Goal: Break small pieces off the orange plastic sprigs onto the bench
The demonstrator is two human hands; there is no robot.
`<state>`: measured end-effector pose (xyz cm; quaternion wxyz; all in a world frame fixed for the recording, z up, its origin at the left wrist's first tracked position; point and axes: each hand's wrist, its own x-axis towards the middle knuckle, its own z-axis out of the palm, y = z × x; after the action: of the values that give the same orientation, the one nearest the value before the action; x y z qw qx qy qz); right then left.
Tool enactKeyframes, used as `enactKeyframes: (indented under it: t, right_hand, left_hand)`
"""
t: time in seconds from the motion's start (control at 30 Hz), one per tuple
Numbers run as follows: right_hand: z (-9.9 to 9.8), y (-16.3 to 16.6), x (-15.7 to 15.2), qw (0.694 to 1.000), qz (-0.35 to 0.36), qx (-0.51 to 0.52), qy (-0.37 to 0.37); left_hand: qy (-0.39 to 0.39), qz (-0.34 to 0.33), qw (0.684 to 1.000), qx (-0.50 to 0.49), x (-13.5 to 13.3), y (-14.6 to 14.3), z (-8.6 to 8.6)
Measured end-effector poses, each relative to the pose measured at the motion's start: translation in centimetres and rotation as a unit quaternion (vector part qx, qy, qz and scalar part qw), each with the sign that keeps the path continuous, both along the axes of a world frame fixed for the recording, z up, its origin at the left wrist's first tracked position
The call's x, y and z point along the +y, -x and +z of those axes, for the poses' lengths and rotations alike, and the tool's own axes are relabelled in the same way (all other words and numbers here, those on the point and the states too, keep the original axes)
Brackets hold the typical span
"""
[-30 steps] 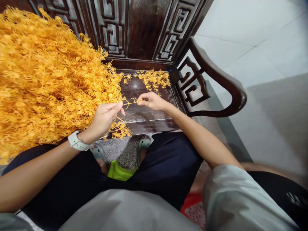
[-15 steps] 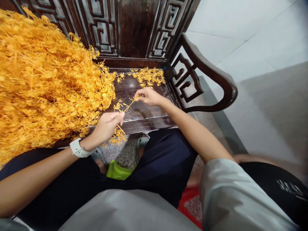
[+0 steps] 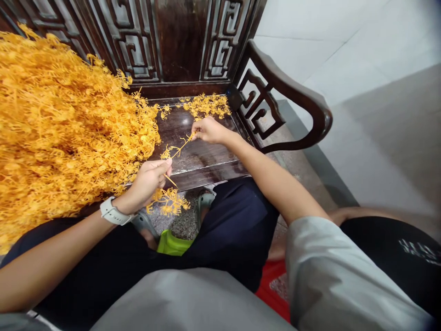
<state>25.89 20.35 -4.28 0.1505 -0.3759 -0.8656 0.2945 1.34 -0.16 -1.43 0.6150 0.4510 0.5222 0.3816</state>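
Note:
My left hand [image 3: 151, 177] is closed in a pinch on the stem of a yellow plastic flower sprig [image 3: 178, 151], just right of a large heap of the same yellow sprigs [image 3: 79, 124]. At the sprig's upper right end, the fingertips of my right hand [image 3: 210, 130] are closed on it, so it stretches between both hands above the dark wooden seat. Below my left hand, a clump of yellow florets [image 3: 170, 202] hangs over the seat's front edge; whether it joins the held stem I cannot tell. A smaller pile of loose florets [image 3: 208, 105] lies at the back of the seat.
The dark wooden bench [image 3: 203, 154] has a carved back [image 3: 182, 41] and a curved armrest [image 3: 292, 92] at right. A green plastic object [image 3: 174, 243] is on the floor between my feet. Beside me at right are another person's leg in black [image 3: 386, 257] and something red [image 3: 274, 294].
The view has shifted slightly. Both hands still grip the sprig, now a little farther apart, and the florets below my left hand show more to the right.

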Motion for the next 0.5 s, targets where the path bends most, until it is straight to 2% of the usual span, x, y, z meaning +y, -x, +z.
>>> enactKeyframes:
  t: [0.07, 0.17, 0.27, 0.37, 0.5]
  right_hand:
    - [-0.3, -1.2, 1.1, 0.999, -0.02, -0.028, -0.024]
    - [-1.1, -5.0, 2.3, 0.989, -0.12, -0.068, -0.06]
    - [-2.0, -8.4, 2.1, 0.978, -0.2, -0.04, -0.034]
    - [-2.7, -8.9, 1.1, 0.982, -0.174, 0.011, 0.077]
    - [-2.5, -6.6, 0.1, 0.968, -0.081, 0.035, 0.234]
  left_hand:
    - [-0.016, -0.015, 1.0, 0.011, -0.7, -0.1, 0.8]
    - [-0.063, -0.04, 0.996, 0.049, -1.9, 0.4, 2.0]
    - [-0.049, -0.018, 0.998, 0.03, -2.3, 1.5, 2.2]
    - [-0.019, -0.004, 0.999, -0.031, -1.7, 2.5, 1.5]
    - [0.006, 0.002, 0.995, -0.098, -0.7, 2.8, 1.5]
